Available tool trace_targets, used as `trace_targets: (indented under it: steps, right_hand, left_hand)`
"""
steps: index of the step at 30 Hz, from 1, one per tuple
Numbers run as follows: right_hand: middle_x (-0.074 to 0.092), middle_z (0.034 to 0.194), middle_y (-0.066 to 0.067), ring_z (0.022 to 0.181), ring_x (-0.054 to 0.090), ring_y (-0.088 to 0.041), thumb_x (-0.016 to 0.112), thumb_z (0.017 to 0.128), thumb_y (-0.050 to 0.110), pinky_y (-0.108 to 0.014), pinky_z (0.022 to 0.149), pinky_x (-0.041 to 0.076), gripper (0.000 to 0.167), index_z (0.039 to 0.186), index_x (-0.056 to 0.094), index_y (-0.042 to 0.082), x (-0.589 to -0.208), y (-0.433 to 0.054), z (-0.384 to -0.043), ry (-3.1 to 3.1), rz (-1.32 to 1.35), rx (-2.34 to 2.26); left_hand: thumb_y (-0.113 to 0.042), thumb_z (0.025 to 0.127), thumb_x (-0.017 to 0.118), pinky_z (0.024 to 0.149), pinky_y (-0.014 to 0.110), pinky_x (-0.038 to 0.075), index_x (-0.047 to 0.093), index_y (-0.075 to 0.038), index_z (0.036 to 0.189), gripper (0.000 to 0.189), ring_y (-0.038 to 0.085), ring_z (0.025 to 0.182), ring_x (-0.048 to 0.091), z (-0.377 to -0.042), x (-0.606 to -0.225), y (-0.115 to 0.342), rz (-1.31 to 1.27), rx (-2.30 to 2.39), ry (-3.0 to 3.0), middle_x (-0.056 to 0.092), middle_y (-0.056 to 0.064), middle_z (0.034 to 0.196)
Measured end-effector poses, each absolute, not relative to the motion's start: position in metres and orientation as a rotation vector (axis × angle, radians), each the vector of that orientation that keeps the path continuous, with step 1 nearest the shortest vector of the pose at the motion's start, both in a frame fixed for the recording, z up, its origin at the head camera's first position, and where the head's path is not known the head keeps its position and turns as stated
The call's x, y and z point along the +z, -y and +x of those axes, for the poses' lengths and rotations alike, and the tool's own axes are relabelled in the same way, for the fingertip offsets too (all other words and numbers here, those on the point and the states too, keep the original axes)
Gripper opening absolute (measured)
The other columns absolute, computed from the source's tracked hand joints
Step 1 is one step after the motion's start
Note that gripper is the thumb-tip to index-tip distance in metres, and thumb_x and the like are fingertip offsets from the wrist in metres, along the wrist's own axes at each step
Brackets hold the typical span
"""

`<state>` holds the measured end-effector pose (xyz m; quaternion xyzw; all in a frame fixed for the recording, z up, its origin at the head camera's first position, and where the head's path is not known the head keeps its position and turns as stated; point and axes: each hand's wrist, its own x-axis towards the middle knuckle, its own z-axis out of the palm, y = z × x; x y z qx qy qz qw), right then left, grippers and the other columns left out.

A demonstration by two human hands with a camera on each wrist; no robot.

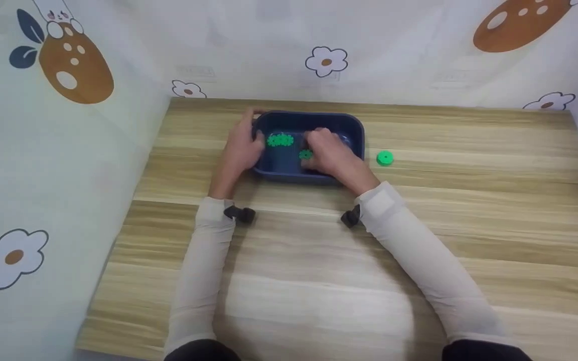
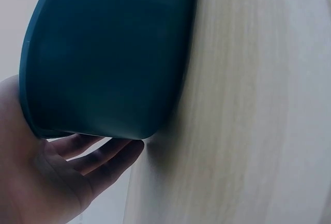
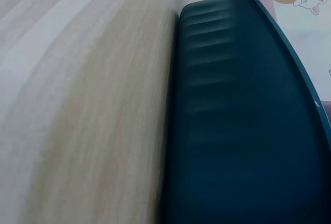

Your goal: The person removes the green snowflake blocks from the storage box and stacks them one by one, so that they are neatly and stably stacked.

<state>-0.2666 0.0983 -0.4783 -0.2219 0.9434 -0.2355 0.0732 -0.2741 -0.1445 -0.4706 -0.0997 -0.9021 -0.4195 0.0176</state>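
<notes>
A dark blue plastic bin (image 1: 289, 176) stands on the table. My left hand (image 1: 244, 145) grips the bin's left end, thumb over the rim and fingers against the outer wall. In the left wrist view, the fingers (image 2: 111, 159) lie along the end of the bin (image 2: 103, 58). Inside, near the left end, several green notched plastic discs (image 1: 280, 140) lie together. My right hand (image 1: 331, 153) reaches down into the bin with curled fingers and pinches another green notched disc (image 1: 305, 155). The bin's outer wall (image 3: 243, 110) hides this hand's fingers in the right wrist view.
On the table, just right of the bin, sits a small stack of green discs (image 1: 385, 158). The wood-grain table (image 1: 469, 200) meets a patterned wall (image 1: 394, 50) close behind the bin. A second wall (image 1: 93, 165) runs along its left edge.
</notes>
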Motion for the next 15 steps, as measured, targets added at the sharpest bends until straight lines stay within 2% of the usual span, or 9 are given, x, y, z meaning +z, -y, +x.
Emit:
trace_targets:
  steps: [5,9,15]
  right_hand:
    - [0.072,0.097,-0.015,0.084,0.061,-0.028,0.087,0.087,0.028,-0.048,0.076,0.057,0.033,0.099,0.074,0.000,-0.463,-0.096,-0.257,-2.837,-0.625,-0.650]
    - [0.070,0.094,-0.014,0.081,0.056,-0.026,0.087,0.088,0.030,-0.044,0.071,0.051,0.033,0.092,0.074,0.000,-0.456,-0.096,-0.251,-2.837,-0.616,-0.607]
    - [0.069,0.098,-0.015,0.084,0.059,-0.028,0.086,0.088,0.030,-0.042,0.070,0.052,0.035,0.099,0.072,0.000,-0.455,-0.099,-0.249,-2.848,-0.661,-0.587]
  left_hand:
    - [-0.001,0.101,0.055,0.117,0.053,0.049,0.053,-0.015,0.151,0.052,0.032,0.134,0.061,-0.274,-0.471,0.144,-0.298,-1.289,2.807,0.063,0.017,0.144]
    - [-0.002,0.101,0.055,0.118,0.053,0.048,0.052,-0.015,0.151,0.052,0.033,0.135,0.060,-0.274,-0.470,0.144,-0.292,-1.287,2.817,0.062,0.017,0.145]
    - [-0.002,0.102,0.055,0.119,0.052,0.048,0.052,-0.016,0.151,0.052,0.032,0.136,0.060,-0.274,-0.470,0.144,-0.287,-1.289,2.819,0.061,0.016,0.147]
